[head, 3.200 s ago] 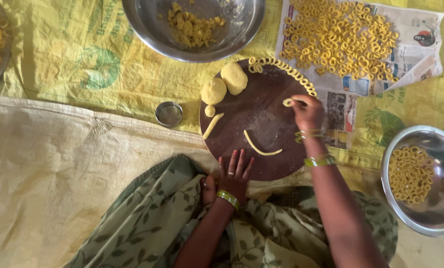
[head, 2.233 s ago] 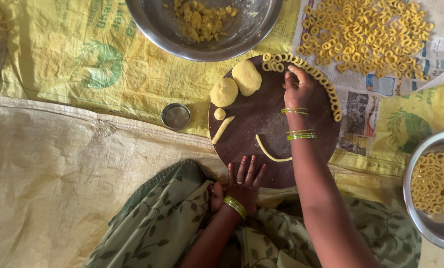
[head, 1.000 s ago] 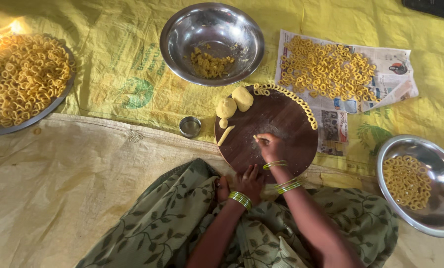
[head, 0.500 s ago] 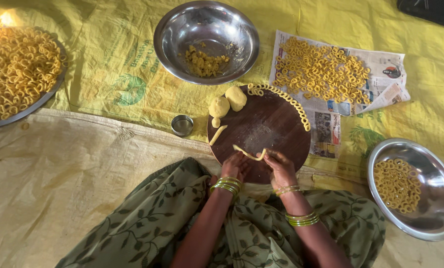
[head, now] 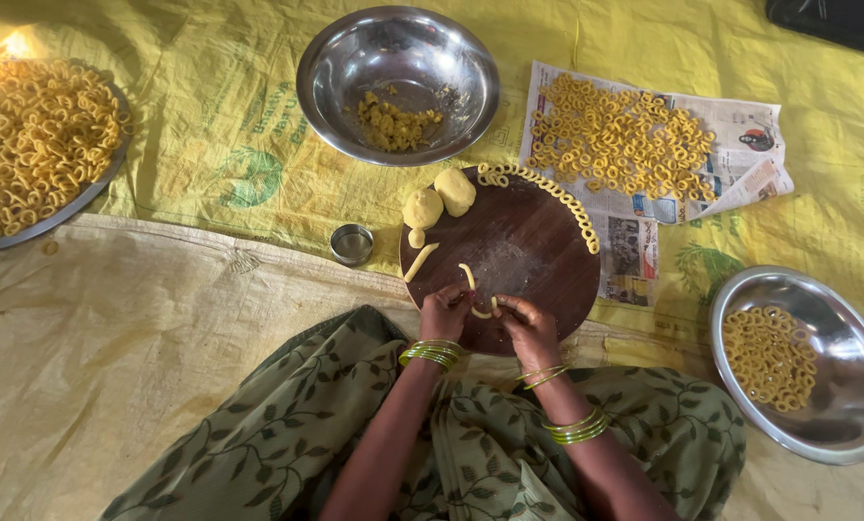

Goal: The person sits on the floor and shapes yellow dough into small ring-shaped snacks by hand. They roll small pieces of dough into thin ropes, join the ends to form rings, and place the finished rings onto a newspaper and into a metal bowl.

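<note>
My left hand (head: 445, 312) and my right hand (head: 526, 322) meet over the near edge of a round dark wooden board (head: 538, 253). Together they pinch a short yellow dough strip (head: 481, 311), bent between the fingertips. A loose piece of strip (head: 467, 276) lies just beyond my fingers. Two dough balls (head: 439, 199) and a small ball sit at the board's far left, with a rolled strip (head: 418, 261) beside them. A row of finished dough rings (head: 559, 200) lines the board's far right rim.
A steel bowl with dough bits (head: 398, 82) stands behind the board. Rings cover a newspaper (head: 635, 140) at the right, a large plate (head: 31, 145) at far left and a steel bowl (head: 804, 362) at the near right. A small steel cup (head: 352, 244) stands left of the board.
My right hand came back from the ring row at the board's far rim to the near edge. My left hand lifted off the board's edge and joined it on the dough strip.
</note>
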